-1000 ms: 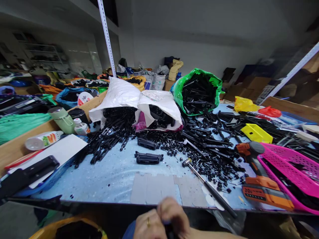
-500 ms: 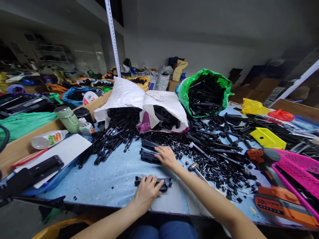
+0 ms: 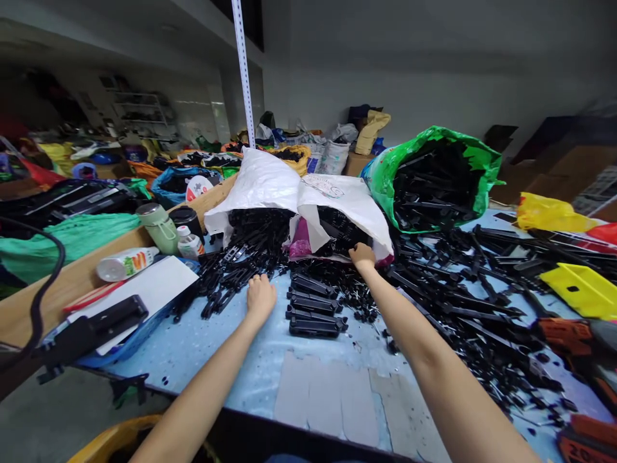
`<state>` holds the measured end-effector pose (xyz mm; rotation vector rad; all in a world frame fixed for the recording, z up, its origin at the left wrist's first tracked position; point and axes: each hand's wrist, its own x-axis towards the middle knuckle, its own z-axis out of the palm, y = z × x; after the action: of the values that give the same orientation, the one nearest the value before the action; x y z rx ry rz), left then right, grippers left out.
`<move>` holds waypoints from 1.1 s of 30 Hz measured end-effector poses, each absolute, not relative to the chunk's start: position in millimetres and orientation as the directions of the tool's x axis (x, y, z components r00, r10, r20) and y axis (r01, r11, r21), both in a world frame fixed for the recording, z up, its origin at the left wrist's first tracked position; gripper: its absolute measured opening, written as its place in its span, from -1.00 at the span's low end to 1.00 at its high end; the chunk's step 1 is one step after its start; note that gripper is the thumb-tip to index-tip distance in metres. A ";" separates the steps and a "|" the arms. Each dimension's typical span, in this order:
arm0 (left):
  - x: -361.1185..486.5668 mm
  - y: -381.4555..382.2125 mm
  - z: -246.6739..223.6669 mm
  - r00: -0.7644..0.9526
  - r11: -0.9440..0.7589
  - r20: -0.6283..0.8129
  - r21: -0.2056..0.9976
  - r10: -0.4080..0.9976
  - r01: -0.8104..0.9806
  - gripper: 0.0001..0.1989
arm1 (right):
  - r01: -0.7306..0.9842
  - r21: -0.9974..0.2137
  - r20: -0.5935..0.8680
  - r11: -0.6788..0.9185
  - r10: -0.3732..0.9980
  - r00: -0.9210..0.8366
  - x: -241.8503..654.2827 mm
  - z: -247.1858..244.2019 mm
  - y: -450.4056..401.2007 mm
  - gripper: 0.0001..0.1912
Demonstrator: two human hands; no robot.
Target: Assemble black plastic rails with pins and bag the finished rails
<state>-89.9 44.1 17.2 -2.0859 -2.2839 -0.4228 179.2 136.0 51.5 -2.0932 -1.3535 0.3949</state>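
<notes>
My left hand (image 3: 261,298), fingers curled, is at the front edge of a pile of slim black plastic parts (image 3: 226,276). Whatever it grips is hidden. My right hand (image 3: 362,255) reaches to the mouth of a white sack (image 3: 354,193) with black ribbed parts (image 3: 337,228) inside. Its fingers are bent closed, and I cannot make out what is in them. Between my forearms lies a short row of long black plastic assemblies (image 3: 315,325), side by side on the blue table cover (image 3: 231,360), touched by neither hand.
A second white sack (image 3: 267,180) and a green bag (image 3: 380,183) of black parts stand behind. Black parts and small screws (image 3: 482,347) cover the right side, near an orange power tool (image 3: 569,337) and yellow tray (image 3: 578,289). A green flask (image 3: 159,228) stands left.
My left hand has left the near black assembly and moved forward left to the pile. My right hand has gone from the row to the sack mouth. That assembly now lies in the row.
</notes>
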 end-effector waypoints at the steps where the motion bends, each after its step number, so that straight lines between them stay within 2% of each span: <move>1: -95.6 51.2 15.0 -0.130 0.097 0.177 0.184 0.976 0.978 -0.74 | 0.713 -0.648 0.091 -0.270 0.901 0.424 180.7 52.7 124.6 -0.80; 6: -102.0 62.6 9.3 -0.146 0.113 0.134 0.227 0.980 0.967 -0.75 | 0.637 -0.747 0.099 -0.190 0.916 0.389 200.1 45.2 24.7 -0.67; 9: -106.0 43.7 17.4 -0.063 0.025 0.133 0.270 0.989 0.962 -0.71 | 0.488 -0.848 -0.059 -0.206 0.952 0.299 217.5 29.2 -49.4 -0.64; 11: -108.0 17.9 22.8 0.062 -0.097 0.128 0.290 0.990 0.952 -0.69 | 0.387 -0.893 -0.191 -0.230 0.972 0.136 225.4 18.6 -91.4 -0.66; 12: -107.1 1.6 24.2 0.141 -0.167 0.112 0.284 0.984 0.944 -0.68 | 0.402 -0.888 -0.218 -0.222 0.974 0.057 226.9 14.2 -108.1 -0.67; 14: -100.2 -34.7 23.4 0.304 -0.308 0.051 0.224 0.951 0.925 -0.71 | 0.595 -0.797 -0.133 -0.105 0.991 -0.004 223.4 7.5 -131.2 -0.69; 17: -80.7 -84.6 11.1 0.451 -0.452 0.022 0.078 0.892 0.889 -0.71 | 0.865 -0.473 0.115 0.167 0.985 -0.128 203.3 1.4 -143.1 -0.63; 19: -68.8 -106.2 -2.5 0.517 -0.523 0.091 0.059 0.851 0.850 -0.70 | 0.895 -0.335 0.137 0.295 0.955 -0.264 185.4 -1.0 -141.1 -0.50; 21: -62.1 -117.1 -16.3 0.549 -0.568 0.173 0.093 0.818 0.817 -0.71 | 0.880 -0.310 0.096 0.359 0.933 -0.347 170.0 -2.3 -135.8 -0.52; 23: -60.0 -120.7 -25.7 0.543 -0.582 0.235 0.149 0.806 0.800 -0.77 | 0.857 -0.380 0.100 0.347 0.937 -0.335 159.6 -2.3 -130.1 -0.58; 25: -59.0 -121.0 -27.5 0.513 -0.579 0.282 0.256 0.811 0.774 -0.76 | 0.788 -0.544 0.131 0.289 0.957 -0.260 152.4 -1.3 -125.7 -0.58; 27: -55.4 -120.5 -20.9 0.469 -0.566 0.318 0.421 0.824 0.709 -0.74 | 0.621 -0.759 0.100 0.194 0.978 -0.183 144.7 0.2 -123.4 -0.53; 29: -48.2 -120.0 -8.4 0.413 -0.533 0.340 0.597 0.845 0.599 -0.69 | 0.375 -0.926 -0.017 0.044 0.987 -0.157 134.8 1.8 -123.0 -0.47; 31: -39.5 -119.7 5.4 0.352 -0.485 0.345 0.724 0.870 0.490 -0.66 | 0.155 -0.984 -0.109 -0.083 0.980 -0.167 125.3 3.5 -123.5 -0.42; 33: -32.7 -119.7 16.4 0.306 -0.462 0.358 0.783 0.882 0.416 -0.67 | 0.067 -0.994 -0.097 -0.087 0.982 -0.161 120.6 6.3 -124.1 -0.38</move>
<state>-32.7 -119.7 16.4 -2.9393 -1.6756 -1.5686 120.6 -124.1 6.3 -1.2406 -1.3309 1.3714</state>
